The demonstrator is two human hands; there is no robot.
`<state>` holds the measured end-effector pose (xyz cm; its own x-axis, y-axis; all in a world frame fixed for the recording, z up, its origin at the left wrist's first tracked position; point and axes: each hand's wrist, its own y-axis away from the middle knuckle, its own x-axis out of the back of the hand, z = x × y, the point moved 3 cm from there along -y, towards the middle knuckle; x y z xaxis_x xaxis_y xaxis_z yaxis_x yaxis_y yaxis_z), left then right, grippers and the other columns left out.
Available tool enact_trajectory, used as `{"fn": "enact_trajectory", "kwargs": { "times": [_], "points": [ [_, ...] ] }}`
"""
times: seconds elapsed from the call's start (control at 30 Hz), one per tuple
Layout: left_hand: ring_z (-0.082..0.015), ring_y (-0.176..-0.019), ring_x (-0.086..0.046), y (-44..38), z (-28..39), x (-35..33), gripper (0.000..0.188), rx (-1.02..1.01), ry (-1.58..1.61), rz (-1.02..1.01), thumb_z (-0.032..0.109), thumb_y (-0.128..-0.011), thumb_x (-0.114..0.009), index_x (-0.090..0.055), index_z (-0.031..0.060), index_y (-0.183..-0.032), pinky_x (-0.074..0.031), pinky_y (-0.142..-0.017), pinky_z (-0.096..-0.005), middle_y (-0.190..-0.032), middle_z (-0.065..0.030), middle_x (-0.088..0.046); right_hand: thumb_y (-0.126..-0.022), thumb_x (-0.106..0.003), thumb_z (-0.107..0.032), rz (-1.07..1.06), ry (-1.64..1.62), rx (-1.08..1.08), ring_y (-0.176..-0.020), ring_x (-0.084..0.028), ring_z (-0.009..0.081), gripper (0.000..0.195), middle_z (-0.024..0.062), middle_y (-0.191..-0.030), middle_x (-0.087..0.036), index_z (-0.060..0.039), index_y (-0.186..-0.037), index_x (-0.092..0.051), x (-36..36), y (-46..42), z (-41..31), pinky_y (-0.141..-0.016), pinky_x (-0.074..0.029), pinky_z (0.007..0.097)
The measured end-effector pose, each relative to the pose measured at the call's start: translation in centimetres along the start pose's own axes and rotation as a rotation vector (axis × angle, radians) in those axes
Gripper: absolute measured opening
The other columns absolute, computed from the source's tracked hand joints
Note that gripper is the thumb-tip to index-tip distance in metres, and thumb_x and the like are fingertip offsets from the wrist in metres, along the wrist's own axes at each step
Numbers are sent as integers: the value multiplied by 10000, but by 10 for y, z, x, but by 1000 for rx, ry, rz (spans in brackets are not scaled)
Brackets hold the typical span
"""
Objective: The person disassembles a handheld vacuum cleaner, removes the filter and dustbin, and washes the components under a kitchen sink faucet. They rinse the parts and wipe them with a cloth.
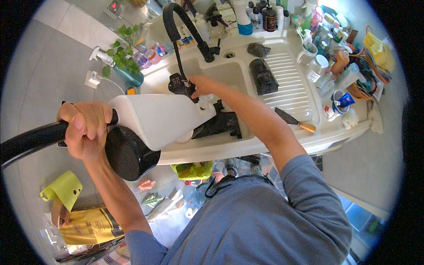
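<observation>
My left hand [87,127] grips the black curved handle of a white plastic appliance body [155,116], held tilted over the sink's left side. A black rounded part [127,154] sits under its near end. My right hand [205,86] is closed around the black pull-out spray head [189,90] of the faucet [180,23]. The head is at the appliance's far end, beside a small opening [203,107]; whether water runs is unclear. Below, in the sink basin [228,74], lies a black plastic part [220,126], with a pale round piece [185,136] partly hidden by the body.
On the ribbed drainboard [291,79] are a black block-shaped part [263,77], a steel-wool scrubber [258,49] and a wooden-handled scraper [294,120]. Bottles and cups [326,49] crowd the right. A potted plant [127,63] and charger [94,79] stand left.
</observation>
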<state>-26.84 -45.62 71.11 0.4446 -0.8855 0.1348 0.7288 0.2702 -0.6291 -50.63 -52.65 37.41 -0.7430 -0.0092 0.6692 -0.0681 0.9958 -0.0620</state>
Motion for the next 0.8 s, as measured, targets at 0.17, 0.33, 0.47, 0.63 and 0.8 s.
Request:
{"fn": "enact_trajectory", "kwargs": {
  "times": [0.17, 0.33, 0.47, 0.63, 0.8],
  "points": [
    [-105, -407, -315, 2, -1, 3, 253, 10, -9, 27, 143, -929, -519, -382, 140, -716, -337, -526, -317, -493, 31, -378, -623, -877, -242, -44, 34, -26, -1188, -561, 347, 954, 168, -1304, -585, -32, -1427, -408, -3, 1, -4, -1004, -459, 409],
    [-107, -411, -314, 0, 0, -3, 253, 9, 0, 19, 148, -926, -515, -373, 141, -716, -343, -541, -314, -495, 29, -378, -631, -874, -237, -6, 34, 14, -1195, -558, 341, 945, 171, -1297, -587, -18, -1424, -411, -6, -2, 4, -1011, -456, 404],
    [-107, -412, -322, 3, 0, -1, 256, 4, -13, 50, 146, -925, -516, -367, 139, -718, -340, -534, -317, -496, 28, -379, -644, -870, -240, -61, 43, -33, -1188, -563, 343, 937, 183, -1296, -585, -18, -1428, -409, -3, -1, -6, -1008, -457, 405],
    [-106, -413, -324, -1, -2, -2, 260, -5, 3, 17, 142, -927, -517, -363, 140, -718, -336, -525, -311, -498, 30, -380, -643, -846, -161, 48, 16, 17, -1051, -622, 361, 710, 184, -1134, -660, -57, -1273, -536, -3, 2, -2, -912, -497, 416],
    [-104, -404, -328, -1, -2, -3, 260, -13, -12, 20, 141, -925, -519, -365, 142, -716, -339, -512, -305, -490, 39, -381, -634, -850, -165, 87, 92, 66, -1061, -618, 365, 711, 183, -1136, -660, -46, -1263, -542, -2, 4, -5, -923, -493, 421]
  ]
}}
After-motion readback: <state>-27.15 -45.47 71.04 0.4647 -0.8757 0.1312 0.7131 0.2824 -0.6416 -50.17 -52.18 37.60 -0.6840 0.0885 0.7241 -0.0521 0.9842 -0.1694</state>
